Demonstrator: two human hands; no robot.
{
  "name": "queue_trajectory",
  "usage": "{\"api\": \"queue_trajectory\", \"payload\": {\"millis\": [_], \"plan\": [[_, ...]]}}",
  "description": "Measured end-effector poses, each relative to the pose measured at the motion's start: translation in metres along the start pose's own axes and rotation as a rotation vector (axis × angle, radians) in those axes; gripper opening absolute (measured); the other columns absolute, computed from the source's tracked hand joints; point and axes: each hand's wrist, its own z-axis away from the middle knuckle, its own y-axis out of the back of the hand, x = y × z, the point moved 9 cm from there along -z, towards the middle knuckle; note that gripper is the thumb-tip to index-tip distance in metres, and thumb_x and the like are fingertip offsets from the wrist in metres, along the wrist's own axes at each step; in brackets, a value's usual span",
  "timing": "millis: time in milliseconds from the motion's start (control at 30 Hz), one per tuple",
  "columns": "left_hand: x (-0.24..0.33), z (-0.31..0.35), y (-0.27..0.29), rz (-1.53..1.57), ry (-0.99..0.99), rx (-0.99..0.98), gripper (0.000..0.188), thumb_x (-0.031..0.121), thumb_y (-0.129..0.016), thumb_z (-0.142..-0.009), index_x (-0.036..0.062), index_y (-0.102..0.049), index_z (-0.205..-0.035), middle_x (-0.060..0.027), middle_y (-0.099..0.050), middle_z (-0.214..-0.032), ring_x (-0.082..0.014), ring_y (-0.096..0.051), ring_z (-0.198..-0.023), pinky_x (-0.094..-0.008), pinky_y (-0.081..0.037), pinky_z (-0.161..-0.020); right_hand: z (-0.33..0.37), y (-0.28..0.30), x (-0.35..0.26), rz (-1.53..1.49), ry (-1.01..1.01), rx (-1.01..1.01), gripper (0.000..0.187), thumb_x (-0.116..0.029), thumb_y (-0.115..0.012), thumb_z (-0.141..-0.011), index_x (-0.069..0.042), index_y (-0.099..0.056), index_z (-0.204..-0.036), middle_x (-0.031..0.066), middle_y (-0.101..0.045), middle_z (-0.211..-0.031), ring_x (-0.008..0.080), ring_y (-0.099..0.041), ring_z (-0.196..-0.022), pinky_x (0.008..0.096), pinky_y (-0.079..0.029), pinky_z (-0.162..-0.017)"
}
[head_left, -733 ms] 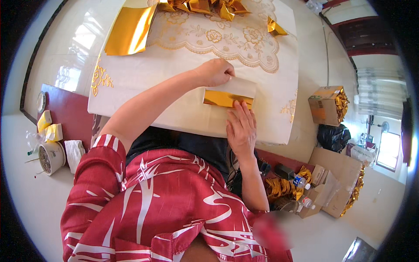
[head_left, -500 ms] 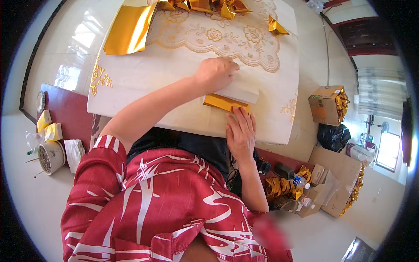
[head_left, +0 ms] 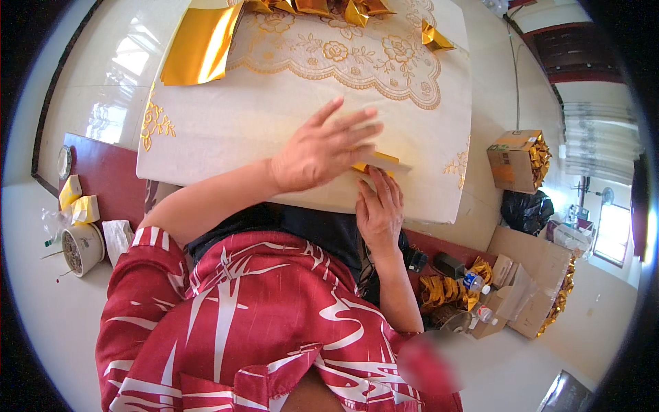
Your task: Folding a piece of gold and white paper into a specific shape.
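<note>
A pale bucket (head_left: pixel 93 244) is standing at the far left, off the table (head_left: pixel 233 130). Large gold sheets (head_left: pixel 201 44) are lying along the table's left edge, toward its far end. The left forearm (head_left: pixel 220 192), bare below a rolled red sleeve (head_left: pixel 144 295), is slanting across the near edge up toward the table's middle, with the elbow bent outward. At its end the left hand (head_left: pixel 326 144) is hovering, its back facing up, the fingers straight and fanned wide apart, seemingly gripping nothing; its fingertips are blurring, and whether it is touching anything I cannot tell. Folded gold pieces (head_left: pixel 312 7) are heaping up at the far edge. A small strip of gold-and-white paper (head_left: pixel 391 162) is lying just beyond the right hand, nearer the table's near-right corner than any other, its left part disappearing behind the left fingers. The right hand (head_left: pixel 379 209) is resting palm down over the near edge, its forearm rising almost straight, its fingers extended and only slightly parted, the tips pressing on the paper without closing round it. One folded gold piece (head_left: pixel 435 37) is sitting near the table's right edge, toward the far end.
</note>
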Motion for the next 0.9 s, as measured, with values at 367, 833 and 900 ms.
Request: {"api": "queue_trajectory", "payload": {"millis": [367,833,900], "plan": [[0.063,0.046,-0.014,0.187,-0.257,-0.205,0.046,0.019,-0.057,-0.08,-0.0001,-0.059,-0.122,-0.017,-0.05,-0.143,-0.0304,-0.039,-0.141,-0.0499,-0.028,-0.118,-0.005,0.0,0.01,0.011,-0.017,0.0,0.032,-0.008,-0.064,-0.083,-0.006,-0.065,-0.115,0.0136,-0.061,-0.119,0.0334,-0.059,-0.108,0.0462,-0.047,-0.093],[0.004,0.033,-0.061,0.138,0.172,-0.226,0.048,0.02,-0.067,-0.086,0.0,-0.055,-0.128,-0.0165,-0.053,-0.139,-0.0316,-0.049,-0.131,-0.0457,-0.037,-0.112,-0.02,0.002,0.023,0.098,-0.087,0.016,0.033,-0.011,-0.069,-0.085,-0.007,-0.066,-0.118,0.0082,-0.062,-0.124,0.0294,-0.059,-0.104,0.041,-0.049,-0.089],[0.004,0.036,-0.062,0.138,0.139,-0.23,0.048,0.019,-0.067,-0.085,0.0007,-0.056,-0.128,-0.0161,-0.055,-0.137,-0.0312,-0.052,-0.128,-0.0435,-0.041,-0.109,-0.02,0.006,0.026,0.177,-0.096,0.009,0.035,-0.013,-0.071,-0.084,-0.008,-0.066,-0.119,0.0078,-0.063,-0.124,0.0296,-0.057,-0.109,0.0419,-0.048,-0.092]]}}
